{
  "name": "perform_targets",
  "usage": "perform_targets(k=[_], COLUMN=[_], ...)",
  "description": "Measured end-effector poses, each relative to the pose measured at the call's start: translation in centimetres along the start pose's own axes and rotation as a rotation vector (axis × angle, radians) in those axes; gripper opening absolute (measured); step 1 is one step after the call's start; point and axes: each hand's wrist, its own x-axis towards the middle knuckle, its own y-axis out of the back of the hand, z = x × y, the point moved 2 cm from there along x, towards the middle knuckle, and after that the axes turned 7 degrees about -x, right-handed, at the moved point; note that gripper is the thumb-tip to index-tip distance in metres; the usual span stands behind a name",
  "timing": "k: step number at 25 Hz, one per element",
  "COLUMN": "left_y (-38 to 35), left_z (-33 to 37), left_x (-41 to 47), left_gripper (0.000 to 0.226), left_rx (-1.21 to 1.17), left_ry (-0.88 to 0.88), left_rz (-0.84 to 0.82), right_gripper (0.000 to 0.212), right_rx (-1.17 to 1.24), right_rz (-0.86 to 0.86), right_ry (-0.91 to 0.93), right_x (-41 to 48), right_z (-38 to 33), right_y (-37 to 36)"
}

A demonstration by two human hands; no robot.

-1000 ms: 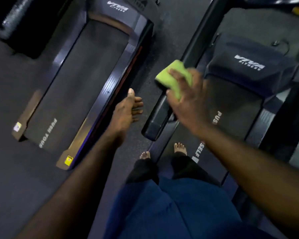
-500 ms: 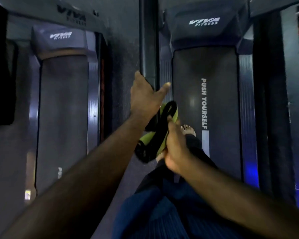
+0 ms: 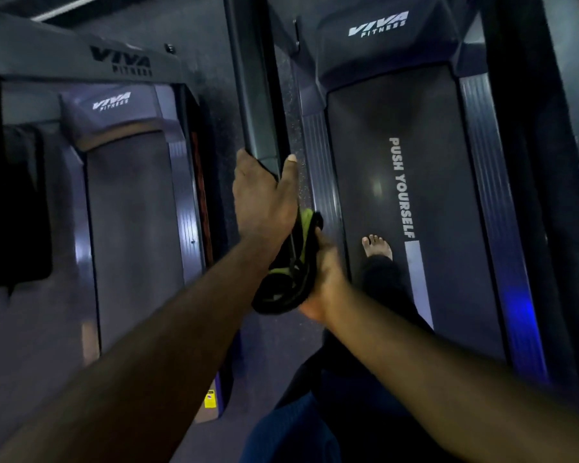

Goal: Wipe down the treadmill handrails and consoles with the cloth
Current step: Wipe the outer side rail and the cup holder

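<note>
One yellow-green cloth (image 3: 306,220) lies bunched against the black near end of the handrail (image 3: 256,105), between the two hands. The right hand (image 3: 326,279) has its grip closed on the cloth, pressing it to the rail's right side. The left hand (image 3: 264,198) sits just ahead, its grip round the grey rail, thumb up the right face and fingers out of sight on the left. Below the rail, to its right, the belt (image 3: 365,162) reads "PUSH YOURSELF" in white, and the motor cover (image 3: 378,51) beyond it "VIVA FITNESS". A bare foot (image 3: 376,247) stands on the belt beside the lettering. The neighbouring treadmill (image 3: 131,212) on the left carries "VIVA FITNESS" twice, on its motor cover and on its upper frame; a yellow label (image 3: 209,399) near its rear corner is too small to read. A narrow strip of speckled floor (image 3: 218,105) separates the two machines, and ribbed side rails (image 3: 492,195) edge the belt.
</note>
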Motion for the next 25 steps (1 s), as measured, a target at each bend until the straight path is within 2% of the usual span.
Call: perform_targets(k=[1,3,6,9,12,14,15,19,20,22,25], left_y=[0.0,0.1,-0.1,-0.2,0.3,0.4,0.4,-0.3,-0.6,-1.0,-0.9], left_z=[0.0,0.1,0.0,0.1,1.0,1.9,2.8,6.2,6.4,6.6,6.4], left_x=[-0.1,-0.2,-0.1,0.3,1.8,4.8,7.1,14.8,15.6,15.4,15.3], left_gripper=[0.086,0.082,0.074,0.071,0.085,0.088,0.085,0.081,0.082,0.084,0.084], left_rx=[-0.008,-0.028,-0.031,-0.022,-0.027,0.022,0.043,0.042,0.036,0.052,0.067], left_ry=[0.013,0.039,0.036,0.060,0.031,-0.014,-0.050,-0.042,-0.048,-0.061,-0.038], left_rz=[-0.010,-0.001,0.034,0.079,0.030,0.008,-0.006,-0.019,0.015,0.048,0.046], right_gripper=[0.062,0.060,0.044,0.045,0.050,0.045,0.044,0.043,0.042,0.044,0.043], right_rx=[0.004,-0.060,-0.270,-0.392,-0.438,-0.479,-0.496,-0.505,-0.508,-0.567,-0.597], right_rz=[0.027,0.036,0.046,0.054,0.125,0.115,0.084,0.014,-0.018,0.038,0.069], right_ry=[-0.041,-0.010,0.091,0.182,0.001,-0.082,-0.073,0.170,0.170,0.138,-0.010], right_x=[-0.6,1.0,6.6,8.7,5.9,5.9,7.0,13.4,13.8,13.1,12.0], right_z=[0.4,-1.1,-7.4,-11.9,-10.8,-10.7,-12.3,-21.8,-22.5,-22.2,-20.2], right_y=[0.6,1.1,-1.7,-3.6,-1.5,-1.2,-2.2,-12.2,-13.3,-11.4,-9.0])
